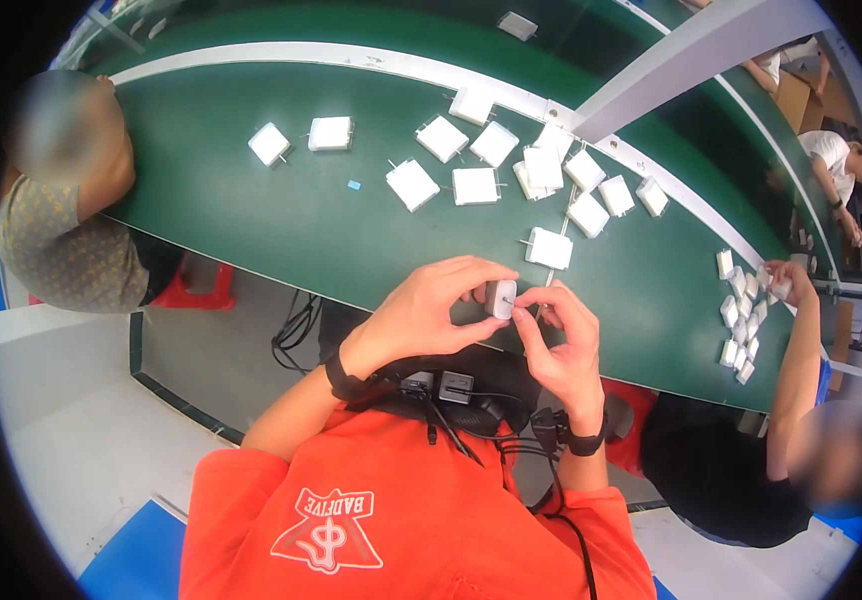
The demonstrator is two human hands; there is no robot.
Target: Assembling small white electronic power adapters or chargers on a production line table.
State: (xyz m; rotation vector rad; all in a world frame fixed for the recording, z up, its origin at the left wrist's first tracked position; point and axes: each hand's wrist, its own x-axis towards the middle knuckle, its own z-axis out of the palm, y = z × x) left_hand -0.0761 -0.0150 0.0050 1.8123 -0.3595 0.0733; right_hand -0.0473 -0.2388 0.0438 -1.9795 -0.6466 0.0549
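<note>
Near the green table's close edge, my left hand (431, 312) grips a small white block (501, 299) between thumb and fingers. The block's greyish end, with a small dark pin, is turned toward my right hand (563, 345). My right thumb and fingertips are closed at that pin end; exactly what they pinch there is too small to make out. Just beyond my hands lies another white block (550, 248) with thin metal pins sticking out. More such blocks (476, 186) are spread farther off, several in a loose cluster, some overlapping.
Two white blocks (330, 134) and a blue scrap (354, 185) lie left on the green table (221, 200). A white post (671, 70) rises at the far rail. At right, a co-worker's hand (794, 282) reaches over more blocks (730, 312). Another person (71, 230) sits left.
</note>
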